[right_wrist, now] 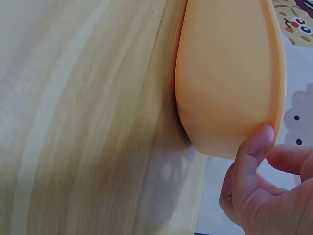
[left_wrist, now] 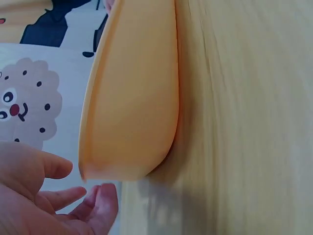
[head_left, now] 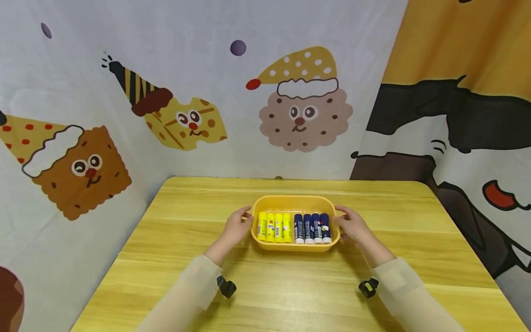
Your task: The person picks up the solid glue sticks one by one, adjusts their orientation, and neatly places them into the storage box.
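A yellow-orange plastic tray [head_left: 294,247] stands on the wooden table, holding a row of yellow glue sticks [head_left: 274,227] on its left and dark blue glue sticks with white ends [head_left: 312,228] on its right. At the tray's left end is my left hand [head_left: 240,224]; in the left wrist view its thumb and loosely bent fingers stand just apart from the wall. My right hand [head_left: 351,224] is at the opposite end. In the right wrist view, its thumb and a finger pinch the tray's rim near the corner, with the other fingers bent below.
The light wooden table [head_left: 290,295] runs up to a pale wall cloth [head_left: 236,152] printed with cartoon biscuits and cheese. Small black devices sit at the left wrist [head_left: 226,287] and the right wrist [head_left: 368,287].
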Tool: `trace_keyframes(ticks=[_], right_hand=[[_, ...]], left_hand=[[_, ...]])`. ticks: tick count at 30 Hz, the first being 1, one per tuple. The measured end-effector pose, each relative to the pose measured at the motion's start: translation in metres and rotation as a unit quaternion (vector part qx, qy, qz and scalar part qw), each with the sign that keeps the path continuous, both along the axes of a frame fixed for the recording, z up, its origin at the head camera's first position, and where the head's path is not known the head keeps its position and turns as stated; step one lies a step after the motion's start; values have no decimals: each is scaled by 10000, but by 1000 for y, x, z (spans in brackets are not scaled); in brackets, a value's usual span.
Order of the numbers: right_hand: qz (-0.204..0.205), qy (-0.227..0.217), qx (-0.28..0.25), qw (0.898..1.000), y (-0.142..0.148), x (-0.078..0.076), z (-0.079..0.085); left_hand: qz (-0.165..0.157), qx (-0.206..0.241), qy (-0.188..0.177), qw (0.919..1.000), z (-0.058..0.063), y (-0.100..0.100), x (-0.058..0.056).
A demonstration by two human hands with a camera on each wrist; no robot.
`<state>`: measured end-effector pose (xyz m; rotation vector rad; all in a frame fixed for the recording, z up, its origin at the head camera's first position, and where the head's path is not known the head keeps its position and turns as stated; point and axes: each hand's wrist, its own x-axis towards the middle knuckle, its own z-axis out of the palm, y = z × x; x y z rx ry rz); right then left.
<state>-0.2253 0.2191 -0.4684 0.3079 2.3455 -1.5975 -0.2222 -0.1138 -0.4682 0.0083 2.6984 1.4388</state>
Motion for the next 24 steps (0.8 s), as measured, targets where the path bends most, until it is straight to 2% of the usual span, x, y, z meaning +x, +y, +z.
trace_keyframes(ticks=[6,15,24], right_hand=[[44,59,-210,9998,1,4,2],[-81,91,-152,9998,0,9,2],[-66,138,-90,9998,-1,7,3]], left_hand=[[261,634,-448,9966,-5,4,1],[304,682,-408,9964,-6,5,-2],[382,634,-358,9966,-4,5,-1]])
